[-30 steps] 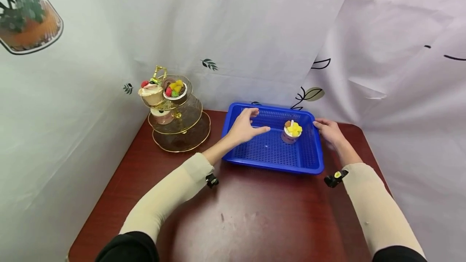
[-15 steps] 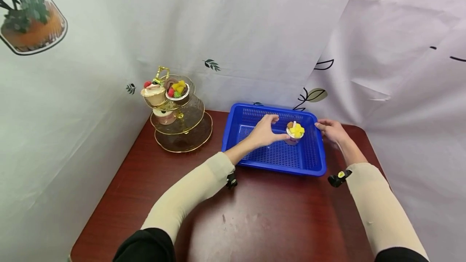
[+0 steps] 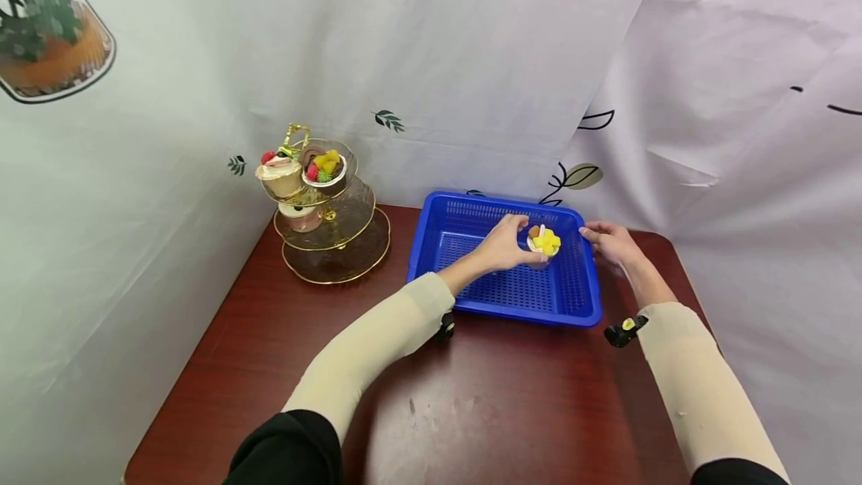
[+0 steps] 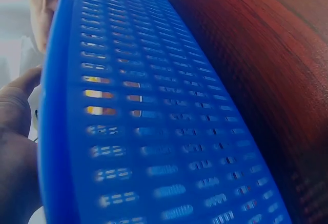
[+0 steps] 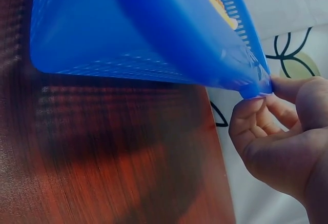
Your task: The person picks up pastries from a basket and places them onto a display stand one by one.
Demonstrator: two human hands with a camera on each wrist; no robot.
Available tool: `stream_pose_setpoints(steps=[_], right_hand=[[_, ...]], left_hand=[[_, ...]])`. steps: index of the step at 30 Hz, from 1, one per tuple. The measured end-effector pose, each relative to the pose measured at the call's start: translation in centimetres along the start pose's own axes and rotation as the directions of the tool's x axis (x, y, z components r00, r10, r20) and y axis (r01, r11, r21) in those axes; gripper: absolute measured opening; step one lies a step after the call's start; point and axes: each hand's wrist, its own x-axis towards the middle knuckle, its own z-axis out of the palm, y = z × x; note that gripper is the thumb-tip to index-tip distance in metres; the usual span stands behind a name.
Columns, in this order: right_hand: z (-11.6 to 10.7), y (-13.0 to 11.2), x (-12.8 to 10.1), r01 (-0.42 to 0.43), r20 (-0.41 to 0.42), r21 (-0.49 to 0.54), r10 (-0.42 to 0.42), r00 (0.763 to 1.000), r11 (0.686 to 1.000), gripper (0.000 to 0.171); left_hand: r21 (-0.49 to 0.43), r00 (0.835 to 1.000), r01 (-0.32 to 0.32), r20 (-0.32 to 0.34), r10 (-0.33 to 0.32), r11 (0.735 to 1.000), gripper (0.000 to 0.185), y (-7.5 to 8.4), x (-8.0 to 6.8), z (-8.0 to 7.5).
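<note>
A dessert cup (image 3: 545, 241) with yellow topping sits inside the blue plastic basket (image 3: 521, 312). My left hand (image 3: 500, 247) reaches over the front rim, thumb at the cup's near side and fingers at its far left, curled round it. In the left wrist view, patches of the cup (image 4: 100, 95) show through the slots, and part of the left hand (image 4: 15, 131) appears beyond the rim. My right hand (image 3: 611, 242) pinches the basket's right rim. The right wrist view shows that hand (image 5: 279, 142) with thumb and fingers on the basket's edge (image 5: 253, 88).
To the left stands a three-tier stand (image 3: 337, 264) with gold edges. Two dessert cups are on its top tier, one of them a fruit-topped cup (image 3: 325, 169), and a pink cup (image 3: 301, 217) sits below. A white printed cloth (image 3: 471, 58) hangs behind the red-brown table (image 3: 485, 403).
My left hand has moved right and deeper into the basket, from left of the cup to round it. The right hand has stayed on the basket's rim.
</note>
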Motion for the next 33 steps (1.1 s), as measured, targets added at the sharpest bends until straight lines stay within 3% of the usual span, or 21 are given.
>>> stream_pose_setpoints(steps=[9, 16, 33], right_hand=[[-0.1, 0.2, 0.0, -0.007, -0.010, -0.014, 0.007, 1.000, 1.000, 0.060], [0.0, 0.5, 0.0, 0.000, -0.015, -0.004, 0.000, 1.000, 1.000, 0.058], [0.2, 0.6, 0.0, -0.004, -0.042, 0.001, 0.004, 0.999, 1.000, 0.058]], left_hand=[[-0.011, 0.998, 0.070, 0.005, -0.070, 0.997, 0.089, 0.3, 1.4, 1.3], [0.032, 0.994, 0.106, -0.007, -0.106, 0.994, 0.090, -0.2, 2.3, 2.4], [0.067, 0.990, 0.139, -0.009, -0.139, 0.988, 0.083, -1.3, 3.6, 3.8]])
